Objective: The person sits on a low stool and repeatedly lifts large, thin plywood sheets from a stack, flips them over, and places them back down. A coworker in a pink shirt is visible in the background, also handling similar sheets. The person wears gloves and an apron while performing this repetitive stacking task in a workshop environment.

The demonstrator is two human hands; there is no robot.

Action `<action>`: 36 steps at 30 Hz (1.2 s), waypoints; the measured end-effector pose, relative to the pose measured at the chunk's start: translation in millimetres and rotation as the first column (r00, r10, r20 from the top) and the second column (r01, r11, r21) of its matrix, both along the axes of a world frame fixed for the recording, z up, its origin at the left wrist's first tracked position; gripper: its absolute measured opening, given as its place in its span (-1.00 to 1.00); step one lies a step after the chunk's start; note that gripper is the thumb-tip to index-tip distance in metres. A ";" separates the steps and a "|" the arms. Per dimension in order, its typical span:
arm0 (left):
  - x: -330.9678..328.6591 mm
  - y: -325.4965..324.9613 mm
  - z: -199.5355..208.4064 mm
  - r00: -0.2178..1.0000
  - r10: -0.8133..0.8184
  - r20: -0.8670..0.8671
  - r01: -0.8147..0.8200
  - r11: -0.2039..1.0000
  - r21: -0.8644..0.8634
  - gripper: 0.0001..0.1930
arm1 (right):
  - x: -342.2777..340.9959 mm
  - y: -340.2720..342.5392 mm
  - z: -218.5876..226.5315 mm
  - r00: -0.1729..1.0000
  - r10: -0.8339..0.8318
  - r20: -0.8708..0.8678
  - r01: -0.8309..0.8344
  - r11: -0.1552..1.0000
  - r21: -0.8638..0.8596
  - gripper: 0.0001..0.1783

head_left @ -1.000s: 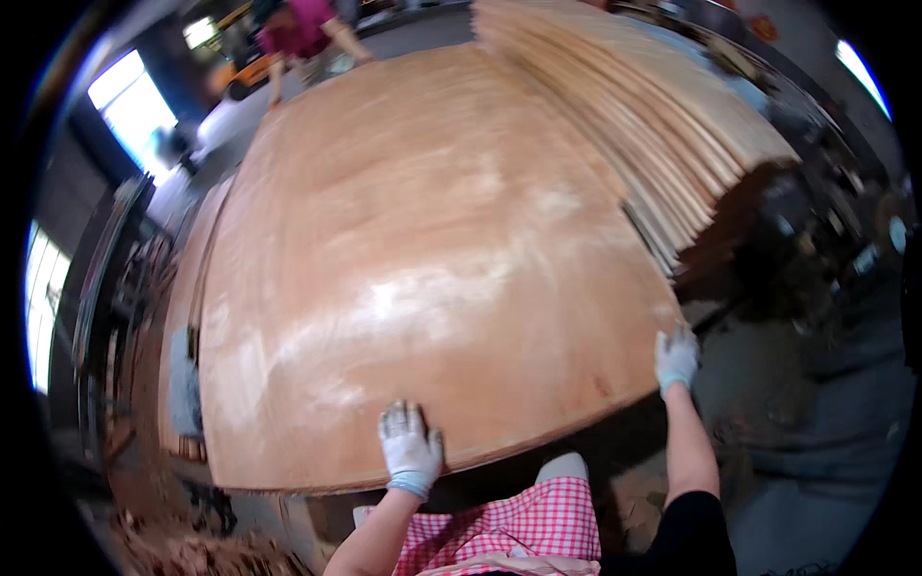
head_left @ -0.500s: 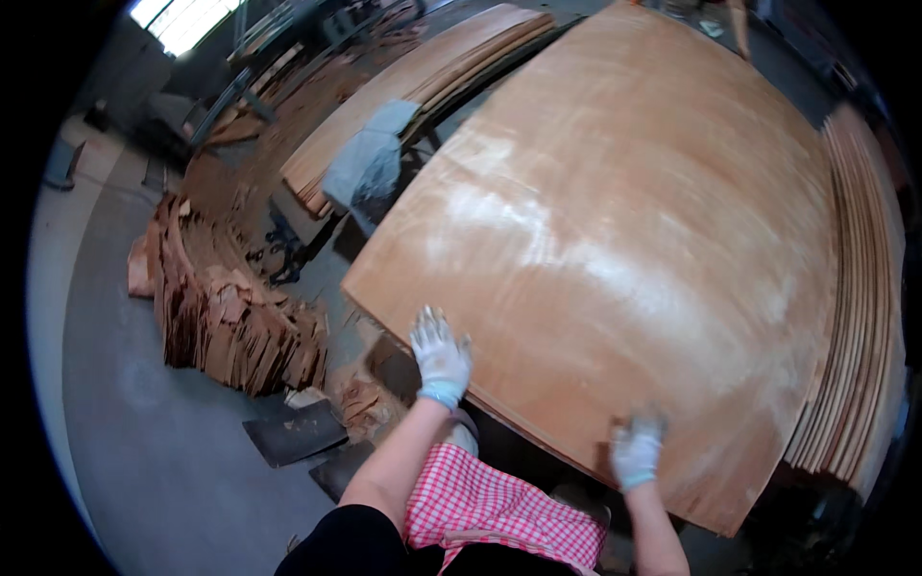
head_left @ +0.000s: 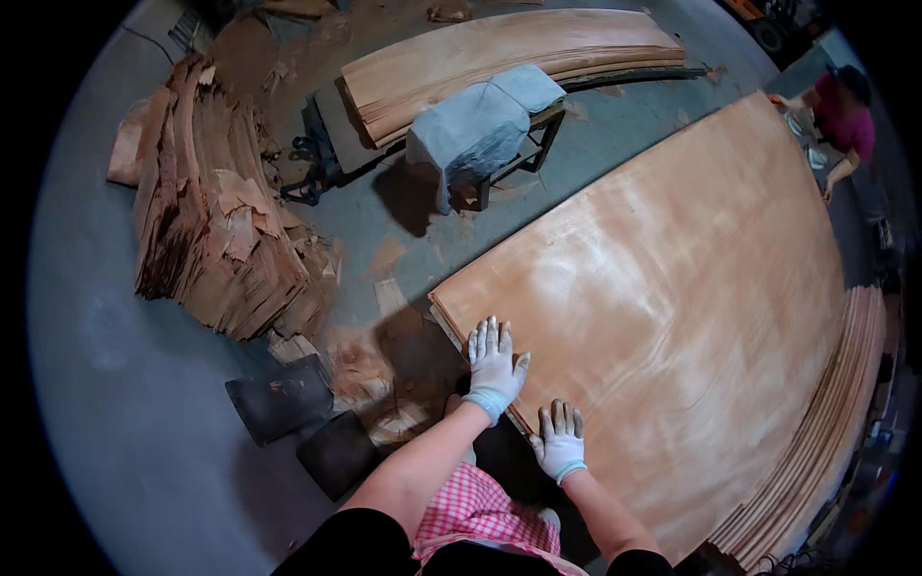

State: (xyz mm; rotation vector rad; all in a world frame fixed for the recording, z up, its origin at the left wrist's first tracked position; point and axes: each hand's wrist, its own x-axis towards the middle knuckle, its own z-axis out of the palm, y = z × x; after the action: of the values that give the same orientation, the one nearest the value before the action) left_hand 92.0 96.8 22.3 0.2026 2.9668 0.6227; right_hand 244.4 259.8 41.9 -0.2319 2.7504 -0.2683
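Observation:
A large, thin wood veneer sheet lies on top of a stack in front of me. Both my hands wear white gloves with dirty, greyish-brown fingertips. My left hand rests flat on the sheet close to its near left corner, fingers stretched out. Just right of it and lower, my right hand lies on the same near edge, its fingers extended and the thumb apart. Neither hand grips anything. At the sheet's far right end stands a co-worker in a pink top, with one arm hanging by the edge.
A stack of torn veneer scraps stands on the left. Beyond the sheet, a grey cloth covers a small stand beside a long veneer pile. Layered sheets line the right side. Dark flat mats lie near my feet.
My view has swung to the right. My right hand has moved left along the near edge, closer to my left hand. The co-worker at the far end now shows more fully.

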 end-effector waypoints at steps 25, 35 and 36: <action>-24.8 -127.7 -15.3 0.928 0.329 0.173 -0.367 0.886 0.285 0.12 | -307.2 -67.0 46.9 0.892 0.372 -0.256 -0.396 0.917 -0.047 -0.90; -37.1 -106.2 12.3 0.969 0.247 0.012 -0.240 0.926 0.292 0.07 | -315.3 -77.6 30.2 0.878 0.358 -0.319 -0.415 0.900 -0.132 -0.84; -36.8 -105.4 15.9 0.972 0.230 -0.040 -0.207 0.927 0.313 0.06 | -311.6 -75.3 35.3 0.885 0.350 -0.306 -0.405 0.904 -0.138 -0.84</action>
State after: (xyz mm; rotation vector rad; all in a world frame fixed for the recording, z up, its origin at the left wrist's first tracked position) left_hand 55.1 -8.6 38.2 -0.0875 2.9718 1.1300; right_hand -67.2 184.5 77.2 -0.9166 2.8629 -0.4301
